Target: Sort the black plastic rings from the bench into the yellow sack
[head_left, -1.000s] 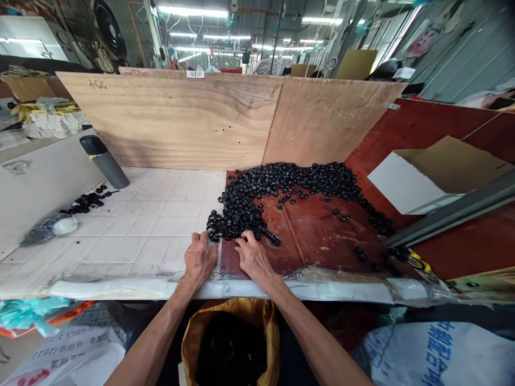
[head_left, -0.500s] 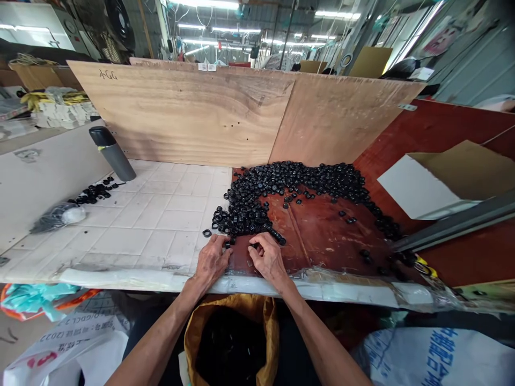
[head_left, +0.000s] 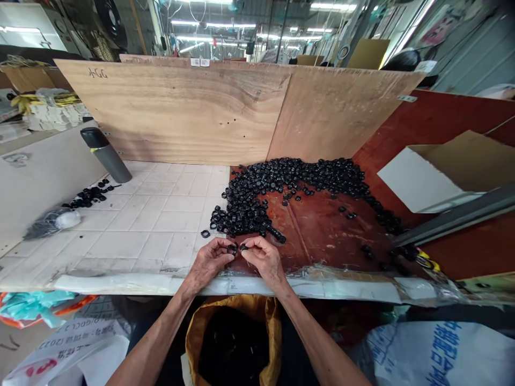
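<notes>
Between the thumb and fingers of my left hand [head_left: 211, 261] is a small black ring [head_left: 232, 249], held just above the table's front part. My right hand [head_left: 263, 260] pinches another small black piece [head_left: 243, 247], close beside the ring; its exact shape is mostly covered by the fingertips. Right behind both hands lies a big heap of black rings [head_left: 247, 217], curving back and to the right over the red-brown board [head_left: 322, 236]. One loose ring [head_left: 205, 234] lies on the white tiled surface left of the heap. Below the hands, an open yellow-brown sack [head_left: 193, 343] contains dark pieces.
A grey bottle [head_left: 112, 161] stands at the left, near a small cluster of black pieces [head_left: 86, 197] and a plastic bag [head_left: 50, 221]. Wooden panels [head_left: 181, 112] close off the back. A white carton [head_left: 422, 179] and metal bar [head_left: 454, 217] are at the right.
My hands have come closer together, and the two held pieces are now nearly touching. The ring in my left hand shows more clearly. The camera view has shifted slightly.
</notes>
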`<action>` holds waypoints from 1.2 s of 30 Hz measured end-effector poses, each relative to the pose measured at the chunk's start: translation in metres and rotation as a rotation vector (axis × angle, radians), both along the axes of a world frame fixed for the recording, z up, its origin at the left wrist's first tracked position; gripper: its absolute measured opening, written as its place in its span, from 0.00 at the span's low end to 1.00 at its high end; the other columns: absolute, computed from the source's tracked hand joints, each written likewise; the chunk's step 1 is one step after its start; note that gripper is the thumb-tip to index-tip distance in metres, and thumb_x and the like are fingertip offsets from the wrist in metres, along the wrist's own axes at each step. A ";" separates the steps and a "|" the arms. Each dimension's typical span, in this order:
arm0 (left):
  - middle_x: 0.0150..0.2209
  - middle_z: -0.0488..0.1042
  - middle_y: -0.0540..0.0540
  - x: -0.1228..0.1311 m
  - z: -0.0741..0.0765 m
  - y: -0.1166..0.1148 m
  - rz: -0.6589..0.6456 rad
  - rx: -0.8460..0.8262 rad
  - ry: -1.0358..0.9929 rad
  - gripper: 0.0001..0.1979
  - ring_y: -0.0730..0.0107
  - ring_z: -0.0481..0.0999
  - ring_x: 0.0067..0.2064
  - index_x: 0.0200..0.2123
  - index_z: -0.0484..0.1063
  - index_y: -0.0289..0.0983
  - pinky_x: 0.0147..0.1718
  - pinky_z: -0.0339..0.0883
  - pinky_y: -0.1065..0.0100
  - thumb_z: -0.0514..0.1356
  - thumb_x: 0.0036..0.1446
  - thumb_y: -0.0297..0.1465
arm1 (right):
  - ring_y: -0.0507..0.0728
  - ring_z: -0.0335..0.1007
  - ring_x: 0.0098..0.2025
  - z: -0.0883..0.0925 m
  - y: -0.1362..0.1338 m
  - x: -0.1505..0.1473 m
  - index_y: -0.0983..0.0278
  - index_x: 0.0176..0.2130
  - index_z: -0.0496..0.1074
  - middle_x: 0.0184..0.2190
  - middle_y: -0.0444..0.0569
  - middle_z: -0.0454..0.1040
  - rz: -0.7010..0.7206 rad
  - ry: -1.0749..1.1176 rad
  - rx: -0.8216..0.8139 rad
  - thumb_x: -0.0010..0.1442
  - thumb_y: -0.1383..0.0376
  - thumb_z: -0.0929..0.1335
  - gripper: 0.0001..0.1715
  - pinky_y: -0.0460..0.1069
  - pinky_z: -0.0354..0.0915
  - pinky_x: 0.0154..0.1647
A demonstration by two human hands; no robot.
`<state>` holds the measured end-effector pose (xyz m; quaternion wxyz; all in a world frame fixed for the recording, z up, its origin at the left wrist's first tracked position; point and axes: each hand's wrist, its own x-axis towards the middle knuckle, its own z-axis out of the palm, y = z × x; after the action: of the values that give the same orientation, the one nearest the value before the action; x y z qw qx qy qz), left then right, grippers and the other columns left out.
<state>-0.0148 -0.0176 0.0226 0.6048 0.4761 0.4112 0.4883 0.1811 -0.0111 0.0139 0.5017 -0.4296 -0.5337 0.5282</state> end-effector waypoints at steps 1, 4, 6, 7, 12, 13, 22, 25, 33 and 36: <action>0.40 0.81 0.47 0.000 0.001 0.000 -0.006 -0.015 -0.023 0.16 0.71 0.79 0.39 0.41 0.77 0.36 0.41 0.71 0.70 0.74 0.48 0.31 | 0.55 0.76 0.36 0.000 0.000 -0.001 0.61 0.38 0.75 0.37 0.47 0.79 -0.007 -0.012 0.008 0.55 0.60 0.75 0.11 0.48 0.73 0.39; 0.36 0.81 0.48 0.000 0.003 0.000 0.000 -0.055 -0.039 0.16 0.73 0.78 0.35 0.40 0.78 0.36 0.37 0.70 0.73 0.75 0.48 0.31 | 0.55 0.75 0.35 0.000 0.001 -0.004 0.60 0.39 0.77 0.37 0.46 0.79 -0.014 -0.028 0.066 0.55 0.60 0.75 0.11 0.48 0.73 0.38; 0.35 0.82 0.49 0.001 0.002 0.000 0.001 -0.078 -0.036 0.17 0.74 0.78 0.34 0.40 0.78 0.35 0.36 0.70 0.73 0.75 0.48 0.32 | 0.56 0.76 0.37 -0.001 0.000 -0.005 0.60 0.38 0.76 0.39 0.47 0.79 -0.005 -0.015 0.099 0.55 0.60 0.74 0.10 0.49 0.74 0.40; 0.35 0.82 0.48 0.001 0.002 0.000 -0.002 -0.083 -0.036 0.17 0.73 0.78 0.34 0.41 0.78 0.35 0.37 0.71 0.72 0.75 0.48 0.32 | 0.56 0.76 0.38 -0.002 0.000 -0.006 0.61 0.38 0.76 0.39 0.48 0.79 0.002 -0.019 0.108 0.56 0.60 0.74 0.10 0.49 0.74 0.41; 0.42 0.82 0.45 0.000 -0.003 -0.001 0.017 0.003 0.020 0.17 0.66 0.81 0.41 0.43 0.81 0.36 0.45 0.74 0.66 0.75 0.49 0.35 | 0.55 0.78 0.38 -0.006 -0.001 -0.007 0.60 0.46 0.77 0.42 0.49 0.79 -0.003 -0.097 0.157 0.59 0.61 0.72 0.14 0.50 0.75 0.43; 0.42 0.82 0.45 -0.001 -0.003 -0.001 0.035 0.035 0.050 0.17 0.66 0.81 0.42 0.43 0.82 0.37 0.46 0.75 0.65 0.75 0.49 0.35 | 0.56 0.78 0.40 -0.006 -0.002 -0.007 0.60 0.46 0.78 0.43 0.50 0.79 0.002 -0.109 0.174 0.60 0.62 0.72 0.14 0.50 0.75 0.43; 0.41 0.82 0.46 0.000 -0.007 -0.004 0.078 0.108 0.138 0.15 0.66 0.81 0.41 0.44 0.82 0.39 0.46 0.76 0.64 0.73 0.52 0.35 | 0.55 0.76 0.36 -0.006 -0.005 -0.007 0.60 0.42 0.79 0.38 0.47 0.78 -0.011 -0.224 0.257 0.60 0.65 0.72 0.08 0.48 0.73 0.38; 0.39 0.82 0.47 0.001 -0.008 -0.005 0.075 0.138 0.139 0.14 0.67 0.81 0.39 0.43 0.81 0.39 0.44 0.77 0.65 0.72 0.53 0.34 | 0.54 0.76 0.34 -0.006 -0.006 -0.008 0.60 0.42 0.79 0.38 0.47 0.78 -0.014 -0.236 0.275 0.61 0.65 0.72 0.08 0.48 0.73 0.37; 0.43 0.81 0.45 0.001 -0.008 -0.004 0.104 0.410 0.249 0.09 0.67 0.81 0.45 0.43 0.82 0.40 0.47 0.76 0.66 0.70 0.58 0.33 | 0.53 0.75 0.30 -0.003 -0.007 -0.009 0.61 0.38 0.76 0.34 0.46 0.76 -0.021 -0.255 0.267 0.63 0.62 0.71 0.05 0.47 0.71 0.32; 0.43 0.81 0.45 0.000 -0.009 -0.004 0.114 0.400 0.290 0.09 0.65 0.81 0.46 0.43 0.82 0.40 0.49 0.76 0.64 0.70 0.58 0.33 | 0.52 0.69 0.24 -0.007 -0.007 -0.011 0.61 0.32 0.73 0.24 0.43 0.72 -0.033 -0.379 0.294 0.67 0.59 0.69 0.13 0.46 0.66 0.28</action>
<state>-0.0146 -0.0218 0.0131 0.4046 0.6273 0.4151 0.5200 0.1697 -0.0179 0.0074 0.4584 -0.4521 -0.6821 0.3466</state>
